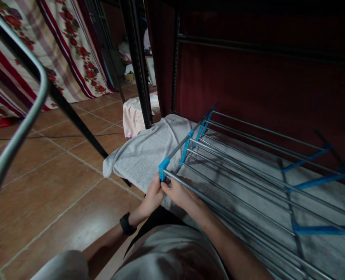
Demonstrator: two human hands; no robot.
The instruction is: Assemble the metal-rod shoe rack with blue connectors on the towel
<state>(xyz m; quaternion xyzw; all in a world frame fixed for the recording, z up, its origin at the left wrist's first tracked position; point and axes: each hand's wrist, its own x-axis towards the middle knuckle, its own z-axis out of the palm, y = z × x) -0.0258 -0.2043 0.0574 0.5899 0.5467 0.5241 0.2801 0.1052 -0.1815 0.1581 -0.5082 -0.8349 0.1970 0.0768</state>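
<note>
Tiled floor [44, 186], both hands [168, 192] together gripping grey towel [143, 155] at drying rack [248, 163] corner

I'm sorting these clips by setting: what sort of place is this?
Most likely a room in a home, used for laundry. Both hands, left hand and right hand, grip the edge of a grey towel at a metal drying rack with blue clips, over a terracotta tiled floor beside a floral curtain.

Dim room: brown tiled floor [58, 175], floral curtain [73, 50], dark red drape [262, 85].
</note>
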